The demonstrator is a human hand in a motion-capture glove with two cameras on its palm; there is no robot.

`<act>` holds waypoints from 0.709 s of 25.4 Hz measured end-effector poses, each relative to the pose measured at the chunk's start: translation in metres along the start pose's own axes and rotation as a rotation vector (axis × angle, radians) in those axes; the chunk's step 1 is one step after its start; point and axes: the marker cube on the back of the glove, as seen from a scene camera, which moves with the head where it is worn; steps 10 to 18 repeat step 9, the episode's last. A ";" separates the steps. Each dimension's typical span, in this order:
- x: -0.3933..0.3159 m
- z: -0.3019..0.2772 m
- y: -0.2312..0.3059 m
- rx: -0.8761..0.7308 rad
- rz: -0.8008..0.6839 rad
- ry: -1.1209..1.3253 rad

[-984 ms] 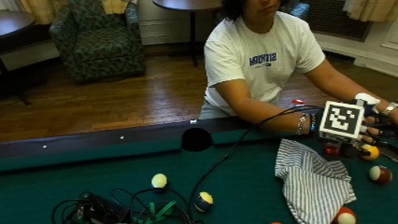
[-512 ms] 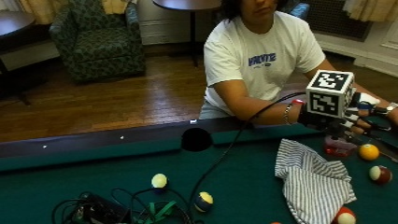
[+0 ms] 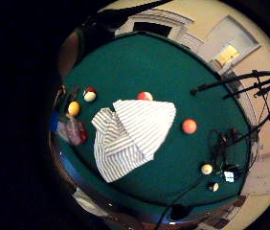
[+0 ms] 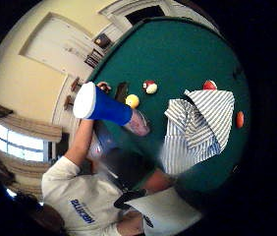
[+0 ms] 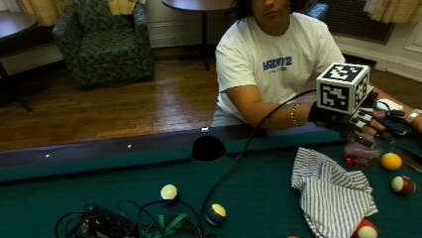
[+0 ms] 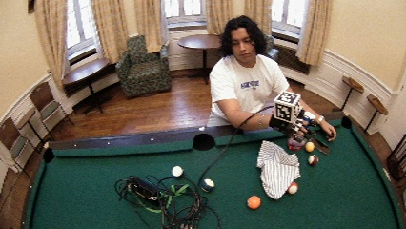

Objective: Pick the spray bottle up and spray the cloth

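While my hand (image 5: pixel 356 121) curls around the spray bottle (image 5: pixel 360 151) at the edge of the surface (image 5: pixel 131 198) in the outside view, the striped cloth (image 5: pixel 333 191) lies just beside it, unsprayed as far as I can tell. From my thumb-side palm view, the bottle (image 4: pixel 111 110) points towards the cloth (image 4: pixel 197 130). Spraying remains.

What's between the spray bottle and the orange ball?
The crumpled striped white cloth lies between the blue-topped spray bottle and orange billiard ball, clearest in the little-finger palm view.
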 end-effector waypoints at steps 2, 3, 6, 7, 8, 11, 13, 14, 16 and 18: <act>0.003 -0.004 0.003 -0.006 0.015 0.001; 0.004 -0.006 0.004 -0.010 0.023 0.001; 0.006 -0.008 0.006 -0.026 0.040 -0.013; 0.007 -0.008 0.007 -0.032 0.045 -0.019; 0.007 -0.008 0.007 -0.037 0.048 -0.023; 0.007 -0.008 0.007 -0.041 0.050 -0.025; 0.007 -0.008 0.007 -0.041 0.050 -0.025; 0.007 -0.008 0.007 -0.041 0.050 -0.025; 0.007 -0.008 0.007 -0.041 0.050 -0.025; 0.007 -0.008 0.007 -0.041 0.050 -0.025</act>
